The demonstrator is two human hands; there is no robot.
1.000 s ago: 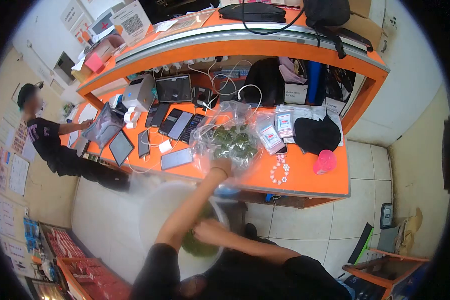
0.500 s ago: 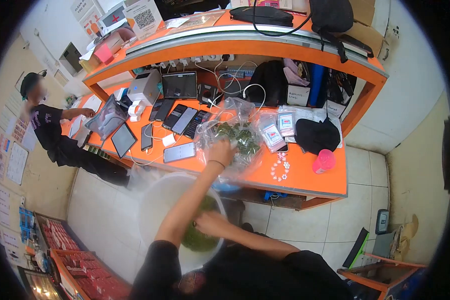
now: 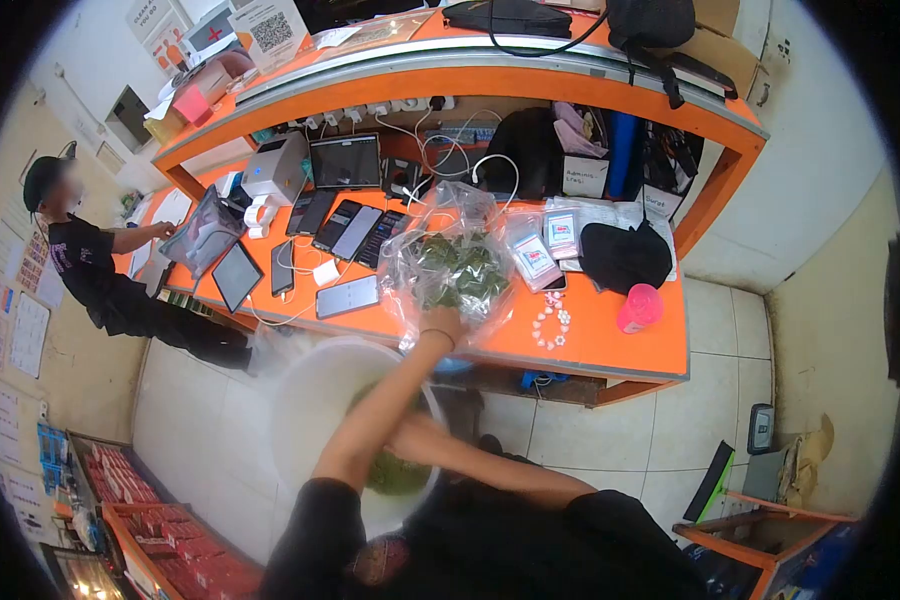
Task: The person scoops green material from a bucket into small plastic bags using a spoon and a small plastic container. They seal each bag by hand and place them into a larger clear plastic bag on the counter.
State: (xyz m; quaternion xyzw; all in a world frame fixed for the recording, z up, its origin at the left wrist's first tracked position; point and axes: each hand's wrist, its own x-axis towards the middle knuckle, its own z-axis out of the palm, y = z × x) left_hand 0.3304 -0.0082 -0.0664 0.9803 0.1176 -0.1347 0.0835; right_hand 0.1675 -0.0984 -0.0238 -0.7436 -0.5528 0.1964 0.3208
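My left hand (image 3: pixel 442 322) reaches across to the near edge of a clear plastic bag (image 3: pixel 400 265) on the orange counter. Its fingers are lost against the bag, so their closure does not show. Dark green clumps (image 3: pixel 478 275), apparently leafy, lie inside the bag. Below, a large white tub (image 3: pixel 305 400) stands in front of the counter with green material (image 3: pixel 398 478) in it. Over this green material is my right hand (image 3: pixel 410 440), partly covered by my left forearm. The right fingers are hidden.
Several phones (image 3: pixel 348 297), a tablet (image 3: pixel 237 277) and cables lie on the orange counter (image 3: pixel 610 360) left of the bag. To its right are packets (image 3: pixel 535 260), a black cap (image 3: pixel 625 258) and a pink cup (image 3: pixel 640 308). Another person (image 3: pixel 95 260) stands at the left end.
My left hand has drawn back from the green clumps to the bag's near edge. My right hand has shifted slightly left, further behind my left forearm. The view has shifted slightly.
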